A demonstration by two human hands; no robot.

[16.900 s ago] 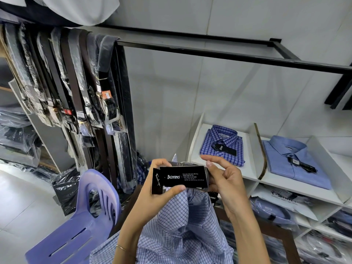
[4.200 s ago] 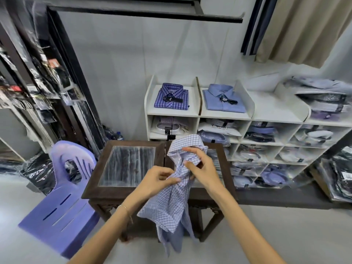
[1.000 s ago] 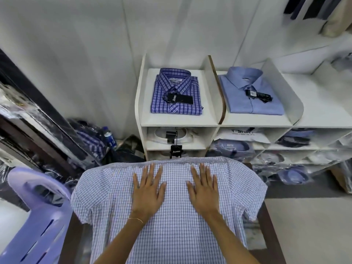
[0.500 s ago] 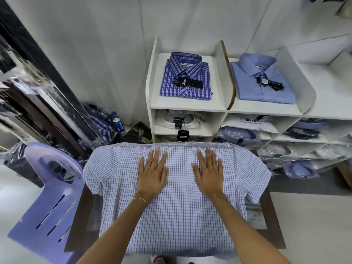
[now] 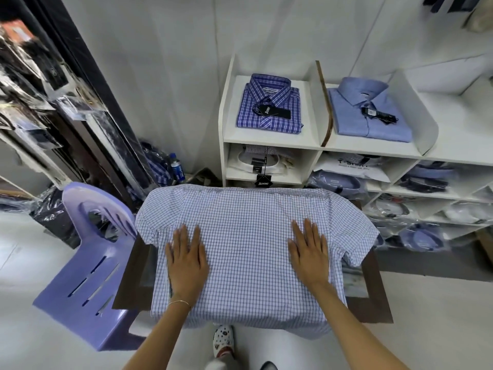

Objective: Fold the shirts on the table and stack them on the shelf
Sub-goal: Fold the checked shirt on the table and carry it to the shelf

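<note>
A light blue checked short-sleeved shirt [image 5: 248, 236] lies spread face down over the dark wooden table [image 5: 373, 297], its hem hanging off the near edge. My left hand [image 5: 186, 259] lies flat on the shirt's left half, fingers straight. My right hand [image 5: 309, 255] lies flat on its right half, fingers straight too. Behind the table stands the white shelf [image 5: 269, 137]. On its top sit a folded dark blue checked shirt [image 5: 269, 104] and a folded plain blue shirt [image 5: 369, 113], each with a black tag.
A purple plastic chair [image 5: 88, 265] stands close to the table's left side. Lower shelf compartments hold bagged shirts [image 5: 336, 182]. Belts in plastic hang at the far left [image 5: 40, 84]. A water bottle [image 5: 177, 168] stands on the floor by the wall. My shoe [image 5: 223, 340] shows below the table.
Both hands have slid apart over the shirt, from the middle of the back out toward its sides, staying flat. The view has pulled back a little.
</note>
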